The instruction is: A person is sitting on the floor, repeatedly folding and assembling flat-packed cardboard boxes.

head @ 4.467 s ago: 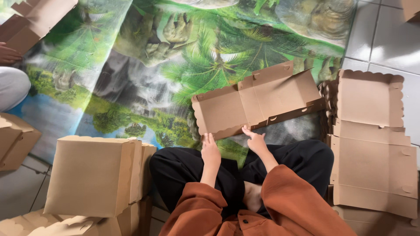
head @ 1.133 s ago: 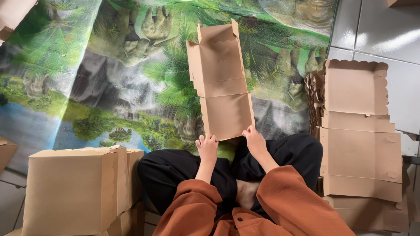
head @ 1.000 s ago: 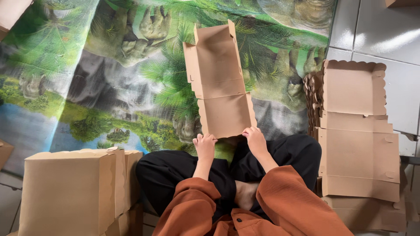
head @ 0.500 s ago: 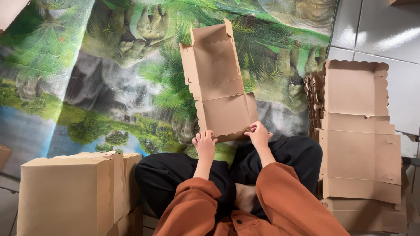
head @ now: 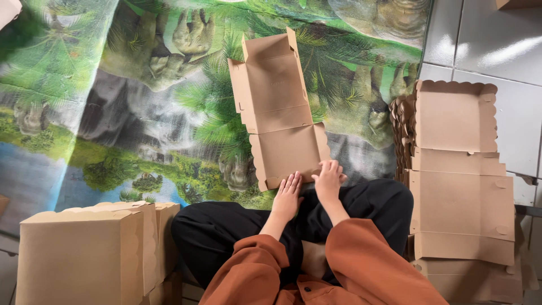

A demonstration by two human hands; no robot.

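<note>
A flat, half-folded cardboard box (head: 280, 113) lies on a jungle-print mat (head: 113, 101) before a seated person. Left hand (head: 288, 196) rests flat at its near edge, grip released; right hand (head: 328, 178) presses the near flap, fingers curled. Folded boxes (head: 90, 254) stand left, flat blanks (head: 460, 186) right (grey tiled floor (head: 497, 51) beyond).

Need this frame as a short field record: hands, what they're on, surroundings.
left hand: flat, fingers on the near edge of the half-folded brown cardboard box blank
right hand: pressing the near right corner of the same blank
box blank: lies open on the green jungle-print mat, side flaps raised
right of person: stack of flat brown scallop-edged cardboard blanks
left of person: assembled brown cardboard boxes
floor: grey tiles
clothing: rust-orange sleeves, black trousers
</note>
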